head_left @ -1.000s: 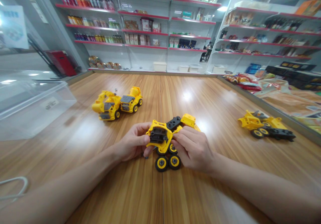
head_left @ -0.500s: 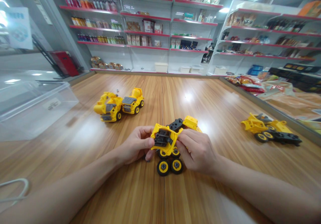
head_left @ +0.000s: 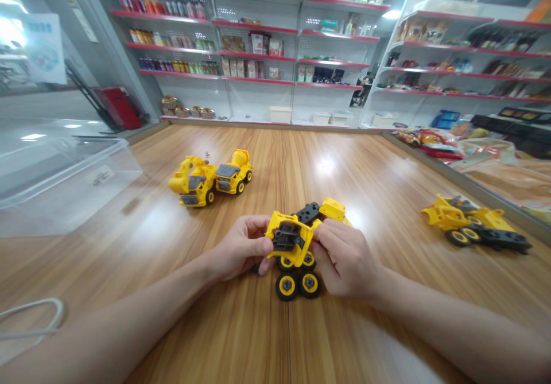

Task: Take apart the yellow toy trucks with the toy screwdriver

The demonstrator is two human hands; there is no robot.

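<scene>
Between my two hands is a yellow toy truck cab (head_left: 289, 238), its hollow dark-grey inside turned toward me. My left hand (head_left: 241, 247) pinches its left edge with thumb and fingers. On the other side my right hand (head_left: 346, 256) grips the cab's right edge with closed fingers. Several black toy wheels (head_left: 298, 284) with yellow hubs lie on the table just below the cab. Behind it are a black toy chassis (head_left: 308, 213) and a yellow toy part (head_left: 333, 208), both partly hidden by the cab and my right hand.
A toy excavator (head_left: 193, 182) and a toy cement mixer truck (head_left: 233, 171) stand at the left of the wooden table (head_left: 275, 154). Yellow toy pieces (head_left: 465, 217) with a black chassis lie at the right. A clear plastic bin (head_left: 64, 189) sits at the left edge, near a white cable (head_left: 55, 315).
The view has shifted slightly, so everything appears a little further right. Both hands keep their hold on the cab, with hardly any movement relative to the table.
</scene>
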